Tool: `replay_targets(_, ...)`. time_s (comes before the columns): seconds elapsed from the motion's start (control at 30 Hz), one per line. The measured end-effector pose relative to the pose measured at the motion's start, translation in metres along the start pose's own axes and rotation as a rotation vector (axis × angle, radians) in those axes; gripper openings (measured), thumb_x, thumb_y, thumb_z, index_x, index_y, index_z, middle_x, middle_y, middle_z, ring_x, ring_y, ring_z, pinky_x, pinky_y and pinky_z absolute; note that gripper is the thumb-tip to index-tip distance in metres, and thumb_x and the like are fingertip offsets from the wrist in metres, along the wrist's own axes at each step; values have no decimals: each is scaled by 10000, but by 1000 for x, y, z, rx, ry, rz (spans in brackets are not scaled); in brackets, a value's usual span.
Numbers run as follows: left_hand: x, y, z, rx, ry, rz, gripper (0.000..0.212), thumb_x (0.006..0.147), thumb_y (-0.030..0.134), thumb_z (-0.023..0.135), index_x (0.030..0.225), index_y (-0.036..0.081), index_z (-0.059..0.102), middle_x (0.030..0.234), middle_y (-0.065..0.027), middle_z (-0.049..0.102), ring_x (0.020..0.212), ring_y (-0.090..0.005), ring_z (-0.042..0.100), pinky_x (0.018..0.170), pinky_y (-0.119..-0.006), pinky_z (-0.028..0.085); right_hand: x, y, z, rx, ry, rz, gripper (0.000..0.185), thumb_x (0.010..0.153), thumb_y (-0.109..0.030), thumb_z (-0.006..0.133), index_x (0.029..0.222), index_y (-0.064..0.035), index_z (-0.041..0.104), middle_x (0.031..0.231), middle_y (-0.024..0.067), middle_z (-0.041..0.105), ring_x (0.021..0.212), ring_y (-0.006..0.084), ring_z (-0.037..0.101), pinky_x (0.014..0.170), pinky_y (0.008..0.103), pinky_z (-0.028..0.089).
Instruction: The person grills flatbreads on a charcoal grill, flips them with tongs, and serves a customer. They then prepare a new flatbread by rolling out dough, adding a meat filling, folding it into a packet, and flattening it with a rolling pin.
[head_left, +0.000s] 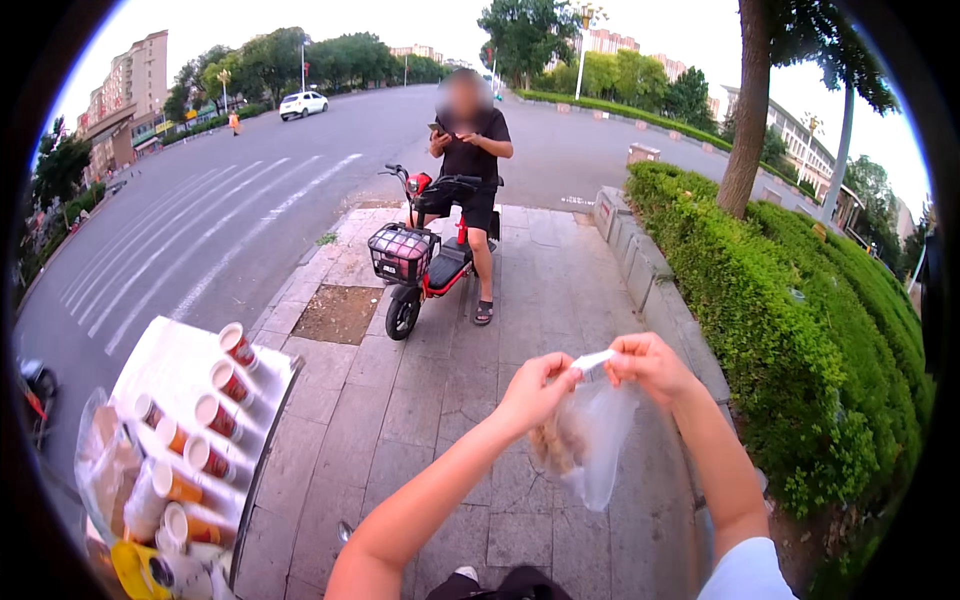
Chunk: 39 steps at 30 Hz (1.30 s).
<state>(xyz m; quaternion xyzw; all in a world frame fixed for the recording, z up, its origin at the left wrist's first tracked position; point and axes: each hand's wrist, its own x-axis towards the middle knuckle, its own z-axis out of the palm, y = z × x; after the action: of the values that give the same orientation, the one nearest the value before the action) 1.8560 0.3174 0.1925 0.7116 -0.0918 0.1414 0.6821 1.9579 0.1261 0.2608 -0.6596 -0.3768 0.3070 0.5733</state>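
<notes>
Both my hands hold up a thin translucent plastic bag (600, 442) by its bunched white top, in front of me over the pavement. My left hand (540, 386) pinches the left end between thumb and fingers. At the other end, my right hand (651, 369) grips it the same way. Something brownish shows through the bag's lower left side, too blurred to name. The white strip (592, 361) between my fingers looks like the bag's gathered plastic.
A white table (161, 352) at left bears several paper cups (217, 416) and a bagged brown paper package (112, 480). Ahead, a person (472, 142) holding a phone sits on a red electric scooter (442, 277) with a front basket. A stone kerb (637, 255) and hedge (750, 322) run along the right.
</notes>
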Motion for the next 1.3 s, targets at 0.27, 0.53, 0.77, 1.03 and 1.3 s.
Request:
replay_targets(0.27,325,-151,-152,105,197,-30,156,921,182,582,898,29,605,775,39,581,733,-46,499,675,-220,410,361,93,-178,65,45,-192,149,905,-183,607,883,-36,622,723,-4,588,685,80,530,663,229,404)
replay_targets(0.53,632,-275,-312,54,280,-38,133,913,157,583,892,28,609,761,26,584,723,-50,521,667,-207,406,694,164,-340,140,110,-255,158,896,-187,620,901,-30,638,698,-13,575,660,72,511,644,222,388)
replay_targets(0.77,848,-358,-432,13,258,-37,117,925,141,566,888,39,610,752,34,575,704,-53,510,652,-205,396,915,206,-438,169,248,-239,148,906,-157,616,920,-11,635,724,-8,558,648,89,504,651,245,417)
replay_targets(1.03,992,-422,-510,-9,272,-151,135,937,158,557,893,40,608,798,16,604,750,-64,528,698,-218,405,1075,251,-509,364,287,-283,108,898,-127,613,918,-23,638,738,-7,581,662,80,514,634,229,413)
replay_targets(1.3,1050,-463,-534,229,358,-96,202,842,31,497,1013,-6,600,881,-38,635,860,-109,569,798,-264,451,1162,298,-553,470,277,-234,67,884,-24,562,932,-31,607,795,26,597,720,115,537,687,253,446)
